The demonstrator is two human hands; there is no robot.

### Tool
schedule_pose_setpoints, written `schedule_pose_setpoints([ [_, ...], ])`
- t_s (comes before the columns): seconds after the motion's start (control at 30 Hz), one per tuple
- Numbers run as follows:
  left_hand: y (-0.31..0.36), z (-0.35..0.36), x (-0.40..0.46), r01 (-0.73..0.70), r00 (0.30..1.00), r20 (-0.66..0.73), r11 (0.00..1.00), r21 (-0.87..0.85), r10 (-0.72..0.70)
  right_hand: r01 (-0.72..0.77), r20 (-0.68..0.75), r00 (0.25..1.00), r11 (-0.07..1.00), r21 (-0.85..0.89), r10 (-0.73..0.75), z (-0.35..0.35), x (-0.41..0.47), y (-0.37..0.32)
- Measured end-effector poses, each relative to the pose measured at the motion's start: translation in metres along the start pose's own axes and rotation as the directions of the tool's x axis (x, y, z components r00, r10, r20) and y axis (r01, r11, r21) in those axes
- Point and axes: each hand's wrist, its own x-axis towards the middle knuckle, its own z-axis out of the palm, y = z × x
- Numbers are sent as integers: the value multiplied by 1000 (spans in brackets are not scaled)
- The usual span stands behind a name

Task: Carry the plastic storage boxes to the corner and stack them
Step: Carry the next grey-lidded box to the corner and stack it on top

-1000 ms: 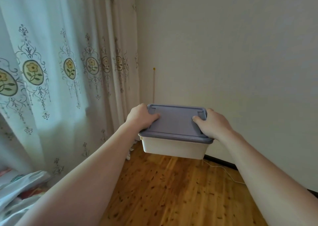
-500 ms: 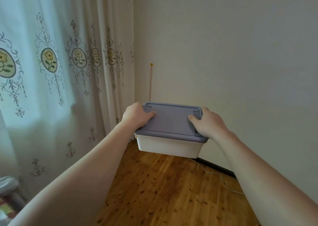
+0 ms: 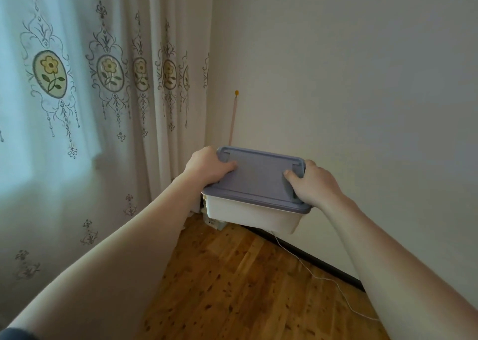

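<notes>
A white plastic storage box with a grey-blue lid hangs in the air above the wooden floor, in front of the room's corner. My left hand grips its left end, thumb lying on the lid. My right hand grips the right end the same way, thumb on top and fingers curled under the rim. The box tilts slightly down to the right. No other storage box is in view.
A flowered curtain hangs along the left side down to the floor. A plain wall runs on the right with a dark skirting board. A thin white cable lies on the wooden floor. A thin rod leans in the corner.
I have moved closer to the corner with the box held in both hands. The view has swung left and the bedding at the lower left is gone from sight.
</notes>
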Motion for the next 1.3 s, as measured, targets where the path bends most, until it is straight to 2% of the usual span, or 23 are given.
schedule_pose_setpoints([
  [0.17, -13, 0, 58, -14, 999, -42, 1000, 2, 14, -12, 5, 1000, 1000, 27, 12, 24, 49, -18],
  [0.67, -47, 30, 200, 15, 999, -48, 997, 80, -11, 13, 41, 999, 998, 64, -16, 93, 195, -35],
  [1.07, -29, 87, 367, 18, 994, -111, 994, 103, -7, 58, 38, 997, 992, 109, -63, 126, 378, -11],
  [1.3, -34, 106, 433, 8, 991, -134, 995, 101, 6, 59, 41, 997, 987, 148, -65, 149, 444, -4],
])
